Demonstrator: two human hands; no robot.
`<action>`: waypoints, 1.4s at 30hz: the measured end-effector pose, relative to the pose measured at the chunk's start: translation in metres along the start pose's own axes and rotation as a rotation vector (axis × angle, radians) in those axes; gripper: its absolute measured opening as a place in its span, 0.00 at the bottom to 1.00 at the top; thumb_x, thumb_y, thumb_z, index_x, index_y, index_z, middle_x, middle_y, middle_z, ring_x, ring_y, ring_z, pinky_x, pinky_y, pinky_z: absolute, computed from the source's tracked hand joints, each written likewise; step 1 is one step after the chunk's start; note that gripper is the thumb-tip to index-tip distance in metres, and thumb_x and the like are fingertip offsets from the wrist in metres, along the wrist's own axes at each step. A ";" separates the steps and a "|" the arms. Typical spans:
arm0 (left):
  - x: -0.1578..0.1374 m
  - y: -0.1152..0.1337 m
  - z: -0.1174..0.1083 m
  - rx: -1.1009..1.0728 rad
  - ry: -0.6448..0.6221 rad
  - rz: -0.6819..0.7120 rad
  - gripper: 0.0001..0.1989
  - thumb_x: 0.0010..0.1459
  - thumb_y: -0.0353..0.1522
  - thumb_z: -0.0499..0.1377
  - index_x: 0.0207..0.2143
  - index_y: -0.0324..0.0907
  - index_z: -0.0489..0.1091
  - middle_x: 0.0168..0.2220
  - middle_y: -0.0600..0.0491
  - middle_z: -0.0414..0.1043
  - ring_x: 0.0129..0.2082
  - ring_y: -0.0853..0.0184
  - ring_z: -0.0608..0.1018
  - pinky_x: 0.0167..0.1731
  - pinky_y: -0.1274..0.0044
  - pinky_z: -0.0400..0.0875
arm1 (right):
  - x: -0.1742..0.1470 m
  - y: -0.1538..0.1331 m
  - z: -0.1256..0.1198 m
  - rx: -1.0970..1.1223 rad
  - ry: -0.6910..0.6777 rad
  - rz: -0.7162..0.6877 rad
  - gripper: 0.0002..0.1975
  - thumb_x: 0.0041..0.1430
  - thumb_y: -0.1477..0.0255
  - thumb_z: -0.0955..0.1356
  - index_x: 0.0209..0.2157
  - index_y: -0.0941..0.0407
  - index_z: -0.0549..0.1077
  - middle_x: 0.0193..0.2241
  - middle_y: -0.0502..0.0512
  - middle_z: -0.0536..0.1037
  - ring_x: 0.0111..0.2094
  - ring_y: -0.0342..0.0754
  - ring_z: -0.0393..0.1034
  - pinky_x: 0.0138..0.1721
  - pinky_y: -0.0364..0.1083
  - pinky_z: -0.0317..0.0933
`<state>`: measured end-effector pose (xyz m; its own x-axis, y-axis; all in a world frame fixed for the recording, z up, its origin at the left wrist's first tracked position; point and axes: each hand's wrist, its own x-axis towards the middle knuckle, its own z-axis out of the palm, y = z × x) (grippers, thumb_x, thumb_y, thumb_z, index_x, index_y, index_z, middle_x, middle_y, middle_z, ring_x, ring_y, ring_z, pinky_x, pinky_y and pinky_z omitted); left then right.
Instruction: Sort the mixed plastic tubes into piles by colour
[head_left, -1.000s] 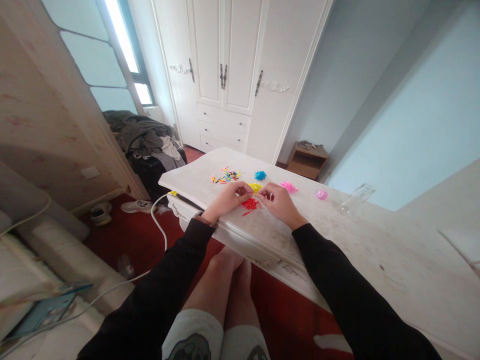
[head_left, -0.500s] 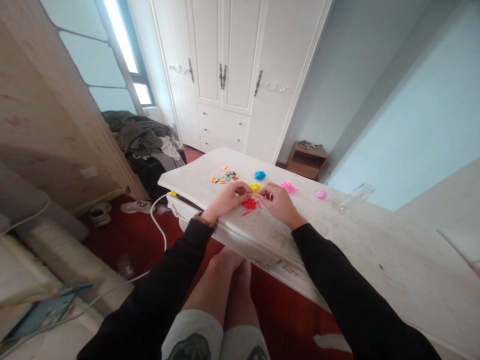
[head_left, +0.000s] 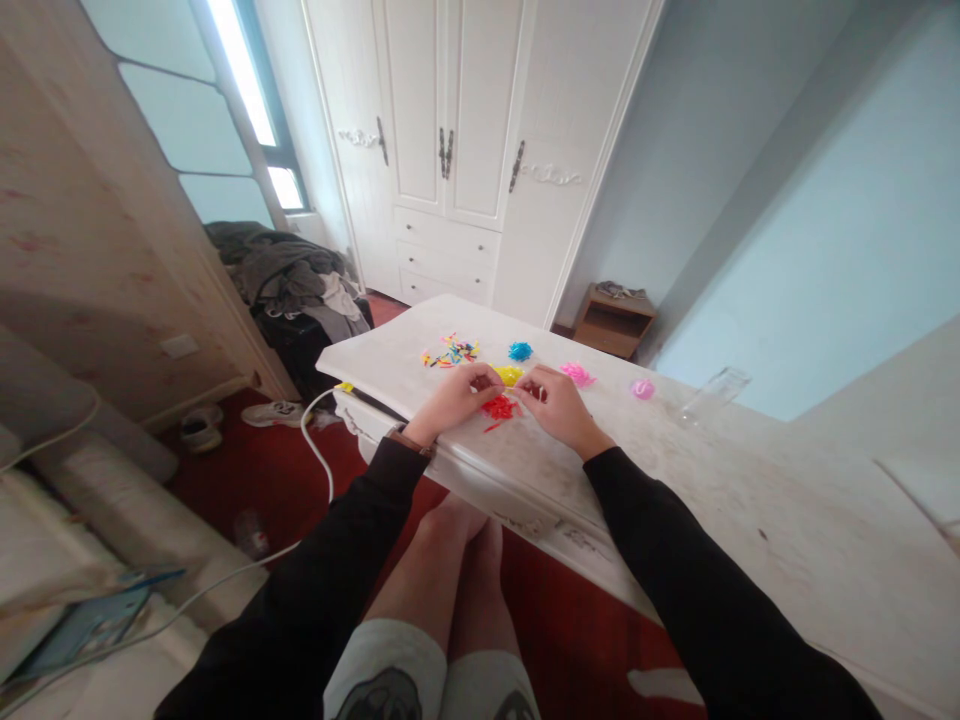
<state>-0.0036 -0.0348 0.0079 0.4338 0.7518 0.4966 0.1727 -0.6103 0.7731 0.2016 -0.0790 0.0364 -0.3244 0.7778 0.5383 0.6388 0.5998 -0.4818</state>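
OK, L hand (head_left: 466,392) and R hand (head_left: 556,402) nearly meet over the white table (head_left: 390,362), and there's v. little change vs 1 s ago! Both hold the same spot, same bent fingers, same angle at the wrists. L hand: thumb and index pressed tog., pinching 1 end of a thin yellowish strip (head_left: 511,389). R hand: fingertips tog. too, pinched on the other end. Strip spans the small gap btwn the 2 hands, same as 0.5 s ago; too small to tell its exact shape.

Right under it, nearest the person, the red pile (head_left: 497,408), approx. same spread as before. Just beyond the fingers, the yellow pile (head_left: 510,375), partly hidden by the hands. Past that, the blue pile (head_left: 520,351), unmoved. Mixed-colour pile (head_left: 454,352) sits off to the L, loosely scattered, no visible change there. To the R of the hands, the pink pile (head_left: 577,375), then 1 round pink item (head_left: 643,389), then the clear container (head_left: 716,396) lying farther R, all in the same spots as in the prev. 2 views. White cable (head_left: 319,455) hangs by the table's L corner, also unchanged.
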 end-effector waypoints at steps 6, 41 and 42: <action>0.000 0.000 -0.002 0.001 0.034 0.018 0.05 0.55 0.30 0.60 0.29 0.39 0.75 0.28 0.51 0.77 0.29 0.68 0.75 0.33 0.77 0.69 | 0.005 0.007 -0.007 -0.013 0.109 0.074 0.06 0.56 0.79 0.67 0.27 0.55 0.70 0.27 0.51 0.73 0.30 0.46 0.66 0.33 0.46 0.57; 0.004 -0.004 -0.004 -0.080 0.149 -0.101 0.16 0.65 0.41 0.53 0.35 0.39 0.74 0.28 0.53 0.70 0.27 0.69 0.69 0.30 0.77 0.63 | -0.011 0.121 -0.052 -0.184 0.481 0.637 0.05 0.46 0.71 0.70 0.27 0.56 0.74 0.29 0.56 0.78 0.33 0.52 0.71 0.38 0.49 0.63; 0.005 -0.004 -0.005 -0.096 0.157 -0.101 0.16 0.64 0.41 0.54 0.35 0.39 0.73 0.27 0.53 0.69 0.28 0.69 0.69 0.30 0.77 0.63 | -0.011 0.121 -0.052 -0.188 0.491 0.635 0.04 0.46 0.71 0.69 0.27 0.56 0.74 0.30 0.56 0.78 0.34 0.52 0.71 0.39 0.49 0.63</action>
<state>-0.0067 -0.0278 0.0093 0.2740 0.8420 0.4647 0.1199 -0.5094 0.8522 0.3188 -0.0243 0.0084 0.4521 0.7614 0.4646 0.7184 -0.0021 -0.6956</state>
